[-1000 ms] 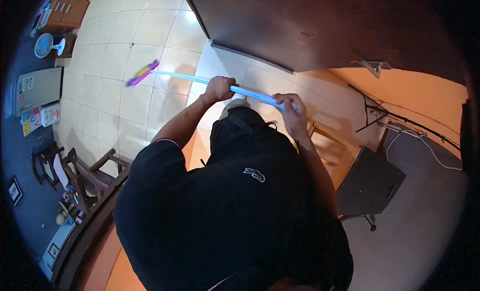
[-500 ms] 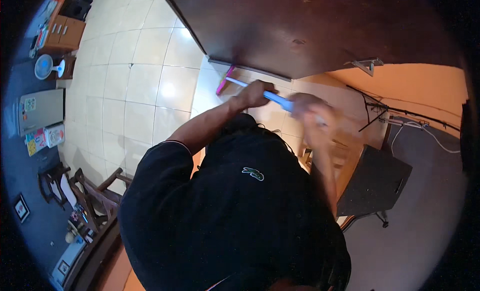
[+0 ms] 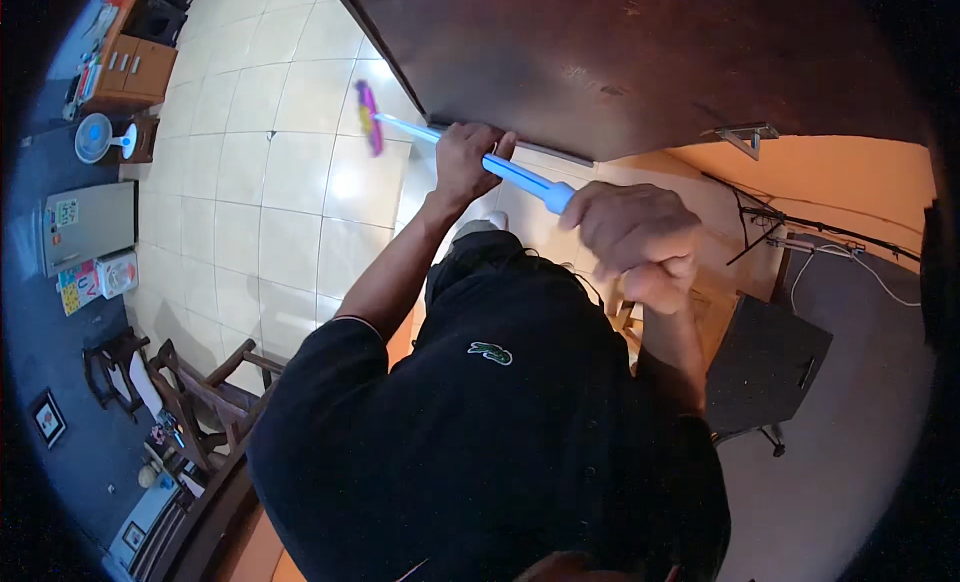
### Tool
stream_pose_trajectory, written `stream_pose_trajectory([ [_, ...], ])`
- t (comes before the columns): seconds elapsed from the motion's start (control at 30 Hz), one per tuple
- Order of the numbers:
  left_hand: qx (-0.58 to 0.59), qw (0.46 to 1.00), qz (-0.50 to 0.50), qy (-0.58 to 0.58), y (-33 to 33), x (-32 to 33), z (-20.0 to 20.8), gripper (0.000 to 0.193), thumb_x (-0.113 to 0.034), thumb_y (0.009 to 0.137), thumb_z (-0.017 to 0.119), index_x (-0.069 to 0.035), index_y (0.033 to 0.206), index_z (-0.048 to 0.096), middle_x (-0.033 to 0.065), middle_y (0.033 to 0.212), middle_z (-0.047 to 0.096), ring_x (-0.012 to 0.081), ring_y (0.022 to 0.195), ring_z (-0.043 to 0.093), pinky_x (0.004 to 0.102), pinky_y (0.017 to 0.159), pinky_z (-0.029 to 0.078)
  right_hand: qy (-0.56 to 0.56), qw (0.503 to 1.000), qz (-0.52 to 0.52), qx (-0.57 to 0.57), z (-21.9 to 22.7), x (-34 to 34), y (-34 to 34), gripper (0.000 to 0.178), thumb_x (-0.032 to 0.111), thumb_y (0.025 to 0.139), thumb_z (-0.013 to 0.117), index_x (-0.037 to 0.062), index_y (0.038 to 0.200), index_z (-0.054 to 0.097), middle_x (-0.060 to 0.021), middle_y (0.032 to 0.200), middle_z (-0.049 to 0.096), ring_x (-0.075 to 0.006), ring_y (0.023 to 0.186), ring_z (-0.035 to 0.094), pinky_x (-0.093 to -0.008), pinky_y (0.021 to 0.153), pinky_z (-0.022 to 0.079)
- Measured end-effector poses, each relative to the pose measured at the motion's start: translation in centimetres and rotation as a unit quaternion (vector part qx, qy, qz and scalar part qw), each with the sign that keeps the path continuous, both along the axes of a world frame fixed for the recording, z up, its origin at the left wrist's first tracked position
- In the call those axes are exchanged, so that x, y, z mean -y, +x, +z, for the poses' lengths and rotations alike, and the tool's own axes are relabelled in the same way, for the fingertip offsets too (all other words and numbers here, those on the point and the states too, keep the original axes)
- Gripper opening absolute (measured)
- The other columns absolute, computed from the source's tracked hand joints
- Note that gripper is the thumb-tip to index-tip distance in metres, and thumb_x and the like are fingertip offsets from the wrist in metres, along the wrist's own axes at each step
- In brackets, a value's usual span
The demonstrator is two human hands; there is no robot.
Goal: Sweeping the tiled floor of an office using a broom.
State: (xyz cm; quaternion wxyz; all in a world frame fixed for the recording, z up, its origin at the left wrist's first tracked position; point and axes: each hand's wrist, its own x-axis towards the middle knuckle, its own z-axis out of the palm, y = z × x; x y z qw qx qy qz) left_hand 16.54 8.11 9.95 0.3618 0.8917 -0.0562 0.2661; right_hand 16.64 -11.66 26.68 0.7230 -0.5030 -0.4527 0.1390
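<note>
Broom (image 3: 520, 177), blue-handled: long axis slants from its pink-and-yellow head (image 3: 370, 118), upper left of centre, down rightward. Left grip (image 3: 467, 162), nearer the head, curls round it midway; right grip (image 3: 638, 237) clenches the opposite end.

The person wears a loose black shirt (image 3: 480, 452) with short sleeves, the left sleeve (image 3: 325, 367) edged in a thin pale line. A small green lizard-shaped patch (image 3: 490, 353), outlined in white, sits on the chest; dark round buttons (image 3: 590, 423) run down beside it. Left hand (image 3: 466, 164) and right hand (image 3: 645, 237) are bare.
</note>
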Motion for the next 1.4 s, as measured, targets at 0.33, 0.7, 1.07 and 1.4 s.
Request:
stream_pose_trajectory([
  [0.33, -0.250, 0.926, -0.213, 0.186, -2.9, -1.9, -9.7, 0.014, -0.025, 0.074, 0.060, -0.012, 0.073, 0.065, 0.0103, 0.066, 0.061, 0.0310, 0.064, 0.060, 0.0402, 0.058, 0.047, -0.262, 0.912, -0.007, -0.317, -11.6, -0.7, -1.2, 0.029, 0.026, 0.083, 0.059, 0.0005, 0.071, 0.064, -0.0047, 0.060, 0.057, -0.0090, 0.051, 0.048, -0.0241, 0.047, 0.037],
  [0.7, -0.365, 0.845, -0.380, 0.085, -2.7, 12.2, 0.3, 0.016, -0.026, 0.074, 0.056, -0.011, 0.072, 0.061, 0.0159, 0.068, 0.060, 0.0349, 0.066, 0.059, 0.0424, 0.061, 0.048, 0.270, 0.907, -0.156, -0.283, -6.5, 11.2, -4.6, 0.043, 0.040, 0.089, 0.043, -0.0018, 0.085, 0.055, -0.0033, 0.055, 0.041, -0.0142, 0.052, 0.040, -0.0336, 0.065, 0.040],
  [1.07, -0.295, 0.767, -0.568, 0.048, -4.1, 26.9, 5.7, 0.029, -0.028, 0.074, 0.062, -0.006, 0.093, 0.062, 0.0174, 0.092, 0.062, 0.0340, 0.087, 0.058, 0.0388, 0.075, 0.046, 0.204, 0.907, -0.367, -0.048, 0.7, 21.4, -13.6, 0.046, 0.049, 0.086, 0.044, 0.0051, 0.073, 0.052, -0.0007, 0.045, 0.039, -0.0136, 0.037, 0.035, -0.0293, 0.044, 0.031],
  [1.4, -0.412, 0.714, -0.488, 0.288, -4.0, 23.9, -4.7, 0.051, -0.044, 0.078, 0.056, -0.006, 0.112, 0.054, 0.0146, 0.109, 0.058, 0.0297, 0.099, 0.055, 0.0375, 0.086, 0.043, 0.207, 0.792, -0.569, 0.075, 1.2, 31.5, -17.0, 0.045, 0.039, 0.081, 0.057, -0.0009, 0.063, 0.052, -0.0098, 0.051, 0.047, -0.0212, 0.046, 0.043, -0.0346, 0.047, 0.034],
])
